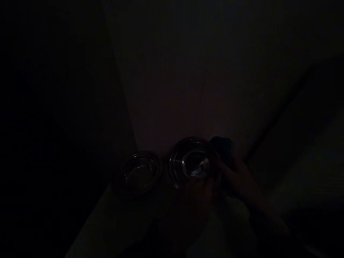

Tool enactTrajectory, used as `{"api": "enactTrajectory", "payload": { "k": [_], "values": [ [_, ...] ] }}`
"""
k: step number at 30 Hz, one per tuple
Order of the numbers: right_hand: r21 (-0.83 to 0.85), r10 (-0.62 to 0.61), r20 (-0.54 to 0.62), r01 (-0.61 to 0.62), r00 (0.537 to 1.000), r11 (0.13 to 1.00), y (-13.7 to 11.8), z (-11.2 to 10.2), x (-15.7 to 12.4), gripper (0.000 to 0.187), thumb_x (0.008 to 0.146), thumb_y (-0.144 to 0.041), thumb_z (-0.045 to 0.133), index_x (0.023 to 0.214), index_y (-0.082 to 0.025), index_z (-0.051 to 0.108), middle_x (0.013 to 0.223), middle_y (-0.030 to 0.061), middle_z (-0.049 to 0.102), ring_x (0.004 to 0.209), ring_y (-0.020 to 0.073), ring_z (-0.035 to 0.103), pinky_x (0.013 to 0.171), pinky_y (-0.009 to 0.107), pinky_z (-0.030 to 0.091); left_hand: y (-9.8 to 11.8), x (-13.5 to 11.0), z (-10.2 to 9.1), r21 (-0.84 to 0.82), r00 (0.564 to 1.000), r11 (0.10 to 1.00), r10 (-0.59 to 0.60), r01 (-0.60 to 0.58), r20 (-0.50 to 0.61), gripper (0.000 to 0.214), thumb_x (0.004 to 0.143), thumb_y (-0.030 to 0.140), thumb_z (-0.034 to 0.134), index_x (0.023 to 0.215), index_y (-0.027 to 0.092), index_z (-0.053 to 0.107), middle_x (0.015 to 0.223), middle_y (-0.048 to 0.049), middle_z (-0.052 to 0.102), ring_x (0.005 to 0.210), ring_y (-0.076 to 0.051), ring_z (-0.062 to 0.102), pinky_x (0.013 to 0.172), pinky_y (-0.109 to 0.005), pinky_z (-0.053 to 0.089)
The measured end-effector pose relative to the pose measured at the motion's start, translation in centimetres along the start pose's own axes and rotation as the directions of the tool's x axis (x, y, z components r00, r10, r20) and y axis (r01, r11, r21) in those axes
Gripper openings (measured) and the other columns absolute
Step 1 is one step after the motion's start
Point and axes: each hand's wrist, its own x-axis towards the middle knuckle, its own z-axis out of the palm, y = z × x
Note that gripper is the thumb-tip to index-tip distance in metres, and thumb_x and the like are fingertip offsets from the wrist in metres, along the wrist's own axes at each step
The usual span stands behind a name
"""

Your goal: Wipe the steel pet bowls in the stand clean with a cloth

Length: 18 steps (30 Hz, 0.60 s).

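Note:
Very little light falls on the scene, so details are faint. A shiny round bowl (176, 163), glass or metal, stands near the middle with a pale patch (200, 169) inside, either a reflection or a light item. At its near rim is my left hand (197, 195), its fingers lost in the dark. My right hand (238, 175) comes in from the right beside the bowl, thumb towards the rim. Its fingers appear closed around a dark blue thing (223, 145), perhaps a cloth or sponge. A second shiny round dish (139, 175) sits to the left.
Both vessels stand on a pale surface (91, 222) whose left edge runs diagonally. Behind them rises a dim wall-like surface (188, 89). A dark slanting edge (279, 107) crosses the right side, and the far left is nearly black.

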Motion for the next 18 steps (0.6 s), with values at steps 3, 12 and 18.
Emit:
{"api": "enactTrajectory", "payload": {
  "k": [3, 12, 18],
  "values": [
    [-0.005, -0.002, 0.009, 0.002, 1.0, 1.0, 1.1, 0.0, 0.0, 0.04, 0.074, -0.046, 0.059, 0.104, -0.02, 0.062, 0.094, 0.005, 0.071, 0.086, 0.0254, 0.065, 0.076, 0.037, 0.052, 0.0, -0.1, 0.8, 0.183, 0.997, 0.981, 0.067, -0.059, -0.035, 0.039, 0.093, 0.02, 0.04, 0.13, 0.014, 0.05, 0.121, -0.0119, 0.063, 0.107, -0.026, 0.061, 0.088, -0.04, 0.052],
    [-0.059, 0.047, 0.044, -0.045, 0.998, 0.997, 3.6, -1.7, -1.7, 0.05, 0.076, -0.042, 0.054, 0.121, -0.019, 0.056, 0.113, 0.0088, 0.067, 0.101, 0.0276, 0.064, 0.084, 0.04, 0.052, 0.2, -0.7, -3.4, 0.059, 0.824, 0.991, 0.131, -0.118, -0.551, 0.022, 0.091, 0.024, 0.048, 0.094, 0.014, 0.067, 0.091, -0.0066, 0.071, 0.086, -0.017, 0.064, 0.078, -0.029, 0.051],
    [-0.106, -0.012, 0.085, 0.021, 0.996, 0.994, 4.0, -2.4, -3.9, 0.036, 0.079, -0.034, 0.056, 0.112, -0.022, 0.062, 0.11, 0.0061, 0.069, 0.1, 0.0242, 0.065, 0.088, 0.041, 0.051, -1.6, -3.4, -4.4, -0.298, 0.795, 0.852, -0.515, 0.431, -0.32, 0.032, 0.09, 0.039, 0.045, 0.093, 0.016, 0.067, 0.09, -0.008, 0.07, 0.081, -0.021, 0.065, 0.072, -0.032, 0.049]
  ]
}}
